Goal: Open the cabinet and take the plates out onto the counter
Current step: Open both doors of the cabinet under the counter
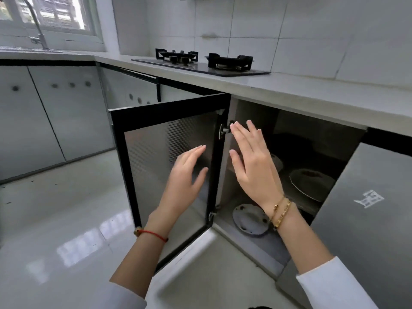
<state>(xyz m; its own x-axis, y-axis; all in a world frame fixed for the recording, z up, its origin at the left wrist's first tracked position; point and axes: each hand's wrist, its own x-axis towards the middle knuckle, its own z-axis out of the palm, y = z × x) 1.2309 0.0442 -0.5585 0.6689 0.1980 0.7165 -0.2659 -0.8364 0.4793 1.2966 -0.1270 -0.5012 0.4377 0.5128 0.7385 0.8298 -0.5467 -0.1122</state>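
We are crouching before the lower cabinet, whose black-framed door is standing swung wide open to the left. Our left hand is hovering in front of the door's patterned panel with fingers straight and loosely spread, holding nothing. Our right hand is reaching into the cabinet opening, fingers also stretched out and empty, its fingertips near the upper hinge. Inside, a plate is lying on the cabinet floor near the front left corner, just below our right wrist, and a second plate is resting on the shelf above it, farther right. Another pale dish is partly showing behind our right hand. The counter is running above, carrying a black gas stove.
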